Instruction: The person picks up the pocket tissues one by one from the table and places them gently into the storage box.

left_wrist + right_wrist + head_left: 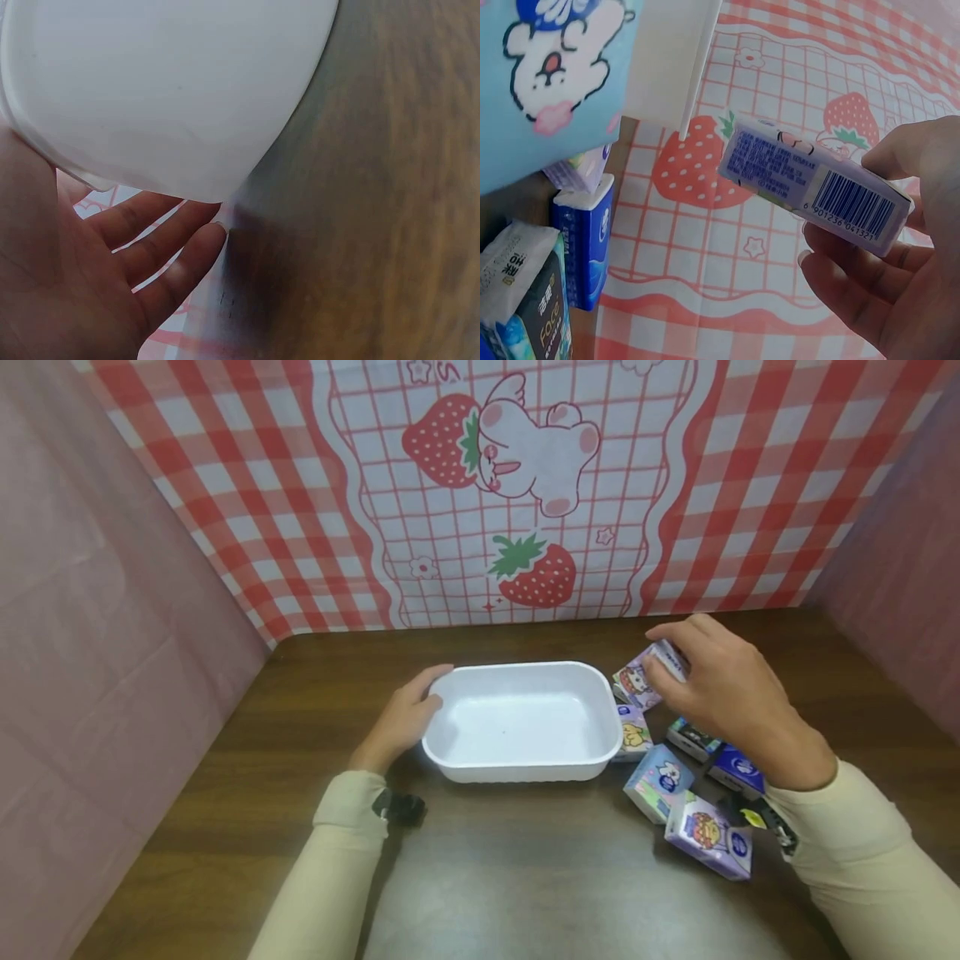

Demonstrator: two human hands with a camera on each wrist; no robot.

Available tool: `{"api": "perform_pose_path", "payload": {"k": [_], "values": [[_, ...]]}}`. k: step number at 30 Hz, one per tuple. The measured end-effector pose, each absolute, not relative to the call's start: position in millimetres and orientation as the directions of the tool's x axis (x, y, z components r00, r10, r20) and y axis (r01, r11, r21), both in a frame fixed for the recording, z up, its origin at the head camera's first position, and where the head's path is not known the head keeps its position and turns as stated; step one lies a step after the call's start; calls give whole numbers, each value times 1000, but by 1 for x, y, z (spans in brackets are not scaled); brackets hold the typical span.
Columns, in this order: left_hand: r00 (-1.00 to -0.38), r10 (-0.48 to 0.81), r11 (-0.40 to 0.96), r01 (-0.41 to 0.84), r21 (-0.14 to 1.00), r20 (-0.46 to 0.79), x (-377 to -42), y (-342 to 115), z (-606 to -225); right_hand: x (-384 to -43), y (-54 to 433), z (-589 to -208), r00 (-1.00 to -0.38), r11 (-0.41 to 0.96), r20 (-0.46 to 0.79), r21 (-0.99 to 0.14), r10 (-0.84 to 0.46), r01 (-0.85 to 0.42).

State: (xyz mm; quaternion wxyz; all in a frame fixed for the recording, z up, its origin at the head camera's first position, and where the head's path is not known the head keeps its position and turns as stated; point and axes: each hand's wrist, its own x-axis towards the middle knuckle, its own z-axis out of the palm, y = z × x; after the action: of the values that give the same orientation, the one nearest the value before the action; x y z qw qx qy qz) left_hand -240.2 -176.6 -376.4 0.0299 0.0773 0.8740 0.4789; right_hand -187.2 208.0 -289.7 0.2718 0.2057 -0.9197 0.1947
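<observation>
My right hand [720,677] pinches a small purple tissue pack [636,685] between thumb and fingers, to the right of the white plastic basin [525,768]. In the right wrist view, the barcode side of this tissue pack [802,180] faces the camera, tilted. My left hand [401,718] rests against the basin's left end. Seen from the left wrist, the fingers of that hand [97,262] are spread and fairly straight along the outside of the basin [172,90]. The basin's inside is bare.
Several other tissue packs lie right of the basin: a yellow-and-purple one [633,733], a light blue one [660,781], a purple one [708,837], a dark one [692,739] and a blue one [737,770]. A checked strawberry cloth [300,527] hangs behind the wooden table [225,827].
</observation>
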Motion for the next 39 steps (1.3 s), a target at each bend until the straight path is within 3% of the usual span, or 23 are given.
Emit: {"api": "perform_pose_path", "payload": {"k": [23,39], "values": [[-986,164,532,118,838,34,-241,-176,-377,-185,198,-295,-714,791,614,-227,-337,-568],[-986,164,533,101,840,15,-240,-177,-376,-185,191,-297,-740,776,575,-266,-349,-572]]}}
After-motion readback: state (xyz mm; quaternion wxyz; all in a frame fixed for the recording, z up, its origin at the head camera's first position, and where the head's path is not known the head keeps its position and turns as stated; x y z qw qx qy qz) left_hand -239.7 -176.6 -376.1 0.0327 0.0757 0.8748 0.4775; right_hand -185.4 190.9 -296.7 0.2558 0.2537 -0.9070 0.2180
